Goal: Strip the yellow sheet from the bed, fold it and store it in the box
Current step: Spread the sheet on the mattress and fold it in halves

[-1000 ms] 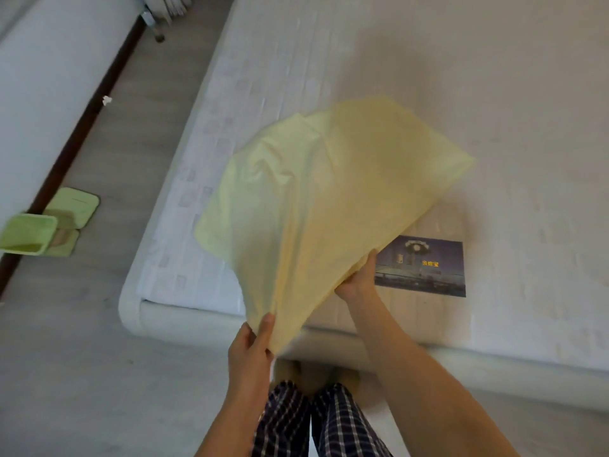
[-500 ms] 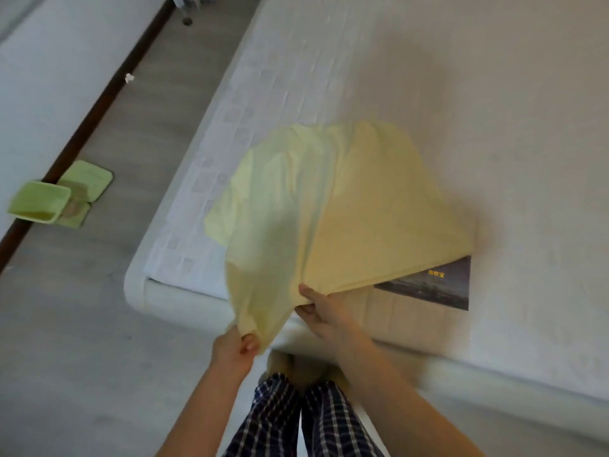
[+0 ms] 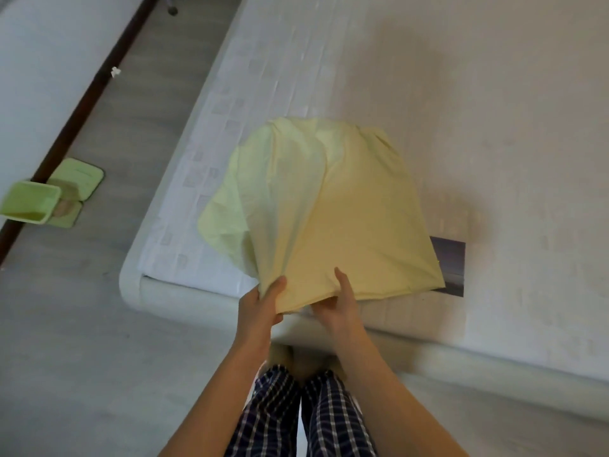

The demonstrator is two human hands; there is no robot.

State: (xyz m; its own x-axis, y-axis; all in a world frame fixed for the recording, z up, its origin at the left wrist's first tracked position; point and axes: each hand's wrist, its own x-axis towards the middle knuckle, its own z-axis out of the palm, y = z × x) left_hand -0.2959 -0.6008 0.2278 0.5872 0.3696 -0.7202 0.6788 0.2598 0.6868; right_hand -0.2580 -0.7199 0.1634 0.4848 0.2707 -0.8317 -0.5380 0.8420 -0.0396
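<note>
Yellow sheet (image 3: 333, 206), one, lies folded on the bed (image 3: 494, 127). Left hand (image 3: 260, 306) and right hand (image 3: 337, 305) each pinch its near edge. One green box (image 3: 29, 201) sits left of the bed.

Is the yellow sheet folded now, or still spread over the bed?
Folded, not spread: the yellow sheet lies as a small layered bundle near the mattress corner, with stacked edges at its near side.

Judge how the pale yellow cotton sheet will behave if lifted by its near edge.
The pale yellow cotton sheet probably flops: it sags in soft folds between both hands. It seems light, since the left hand and right hand hold it by fingers alone. Loose layers may slide apart.
</note>
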